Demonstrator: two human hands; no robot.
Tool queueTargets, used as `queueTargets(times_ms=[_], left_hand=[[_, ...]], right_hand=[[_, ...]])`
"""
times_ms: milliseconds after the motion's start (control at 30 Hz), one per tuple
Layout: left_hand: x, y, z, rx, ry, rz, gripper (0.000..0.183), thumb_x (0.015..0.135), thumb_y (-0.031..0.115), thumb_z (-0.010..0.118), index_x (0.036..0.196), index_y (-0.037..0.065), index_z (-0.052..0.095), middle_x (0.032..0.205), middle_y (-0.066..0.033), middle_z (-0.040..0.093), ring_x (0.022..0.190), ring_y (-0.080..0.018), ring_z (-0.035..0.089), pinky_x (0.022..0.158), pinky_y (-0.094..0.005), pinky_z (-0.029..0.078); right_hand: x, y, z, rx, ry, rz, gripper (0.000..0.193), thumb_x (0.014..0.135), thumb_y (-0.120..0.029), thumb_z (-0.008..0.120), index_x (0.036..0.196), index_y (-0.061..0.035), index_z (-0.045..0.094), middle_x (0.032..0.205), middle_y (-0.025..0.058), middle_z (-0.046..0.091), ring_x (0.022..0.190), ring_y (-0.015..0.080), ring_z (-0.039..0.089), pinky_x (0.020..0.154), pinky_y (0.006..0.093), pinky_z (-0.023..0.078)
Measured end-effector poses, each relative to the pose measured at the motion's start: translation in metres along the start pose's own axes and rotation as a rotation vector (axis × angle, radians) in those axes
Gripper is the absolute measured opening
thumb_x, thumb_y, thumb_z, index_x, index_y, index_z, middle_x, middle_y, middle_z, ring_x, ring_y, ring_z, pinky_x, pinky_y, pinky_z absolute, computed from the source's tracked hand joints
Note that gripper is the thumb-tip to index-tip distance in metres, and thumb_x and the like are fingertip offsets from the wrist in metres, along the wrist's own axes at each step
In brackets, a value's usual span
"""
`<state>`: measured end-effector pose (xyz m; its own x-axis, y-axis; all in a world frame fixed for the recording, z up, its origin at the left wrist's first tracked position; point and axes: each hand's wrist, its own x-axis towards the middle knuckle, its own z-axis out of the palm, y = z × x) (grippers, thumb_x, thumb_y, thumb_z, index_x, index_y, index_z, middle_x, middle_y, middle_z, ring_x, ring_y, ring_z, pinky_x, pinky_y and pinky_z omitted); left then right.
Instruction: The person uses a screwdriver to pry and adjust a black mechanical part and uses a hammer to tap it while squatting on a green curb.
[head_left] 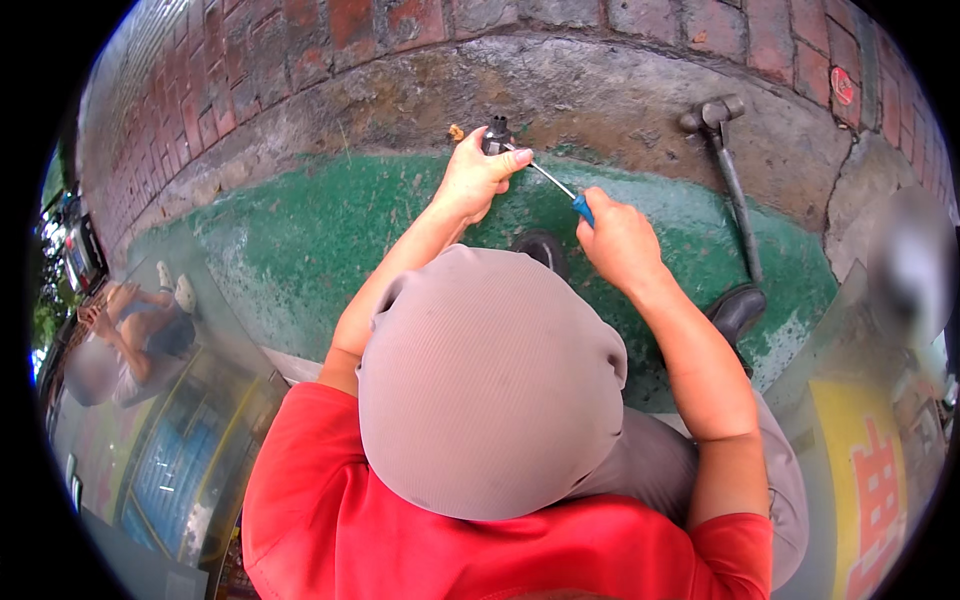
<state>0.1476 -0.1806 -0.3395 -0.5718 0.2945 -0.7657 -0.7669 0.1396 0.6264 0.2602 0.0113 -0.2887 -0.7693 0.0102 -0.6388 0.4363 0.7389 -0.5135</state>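
Small fitting [496,133] sits on the ledge [600,95], hammer [728,180] to its right, perhaps leaning

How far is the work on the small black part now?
Done: nothing visible shows a finished step. In hand: the left hand holds the small black part on the ledge; the right hand works a screwdriver at it. Left: the hammer lies untouched.

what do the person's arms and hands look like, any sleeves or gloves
Both hands are bare: no gloves, rings or watch show on the left hand or the right hand. The forearms are uncovered too. Short red sleeves of a T-shirt end above the elbows.
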Motion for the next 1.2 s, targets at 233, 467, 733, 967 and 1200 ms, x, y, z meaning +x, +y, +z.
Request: queueTargets(times_ms=[233,467,733,967,1200], left_hand=[[0.013,-0.008,-0.002,-0.214,-0.159,-0.029,0.027,0.087,0.015,0.074,0.1,0.006,0.053,0.079,-0.001,0.053,0.061,-0.0081,0.045,0.048,-0.0214,0.035],[0.018,-0.019,-0.02,-0.358,-0.356,-0.093,0.055,0.089,0.051,0.062,0.11,0.001,0.051,0.08,-0.0044,0.05,0.06,-0.011,0.045,0.048,-0.0222,0.033],[0.03,-0.013,-0.016,-0.501,-0.289,-0.132,0.057,0.101,0.057,0.036,0.113,0.003,0.054,0.098,-0.0113,0.059,0.068,-0.0176,0.049,0.055,-0.028,0.039],[0.035,-0.016,-0.01,-0.603,-0.245,-0.078,0.052,0.102,0.051,0.037,0.112,0.004,0.055,0.102,-0.0103,0.059,0.077,-0.0207,0.053,0.064,-0.0334,0.044],[0.037,-0.024,-0.006,-0.554,-0.286,-0.1,0.055,0.102,0.054,0.035,0.115,0.004,0.055,0.105,-0.011,0.061,0.087,-0.0225,0.059,0.073,-0.0395,0.049]], right_hand=[[0.002,0.005,0.001,0.007,0.029,-0.013,0.019,0.085,-0.015,0.062,0.099,-0.0039,0.056,0.078,0.0212,0.066,0.073,0.0407,0.065,0.067,0.0519,0.051],[0.013,0.001,-0.061,0.659,-0.57,0.213,0.025,0.085,-0.02,0.066,0.092,0.0023,0.058,0.074,0.0218,0.063,0.067,0.0405,0.062,0.063,0.044,0.052],[0.014,0.009,-0.048,0.147,-0.01,-0.142,0.028,0.085,-0.023,0.069,0.1,-0.0001,0.062,0.087,0.0214,0.066,0.083,0.0413,0.064,0.074,0.0465,0.05],[0.013,0.005,-0.036,0.16,0.078,-0.085,0.028,0.084,-0.025,0.069,0.095,0.0001,0.065,0.091,0.0226,0.066,0.088,0.0409,0.064,0.078,0.0477,0.051],[0.017,0.013,-0.085,0.264,-0.138,-0.09,0.028,0.08,-0.023,0.071,0.094,0.0016,0.069,0.08,0.0222,0.067,0.078,0.038,0.066,0.072,0.0427,0.052]])
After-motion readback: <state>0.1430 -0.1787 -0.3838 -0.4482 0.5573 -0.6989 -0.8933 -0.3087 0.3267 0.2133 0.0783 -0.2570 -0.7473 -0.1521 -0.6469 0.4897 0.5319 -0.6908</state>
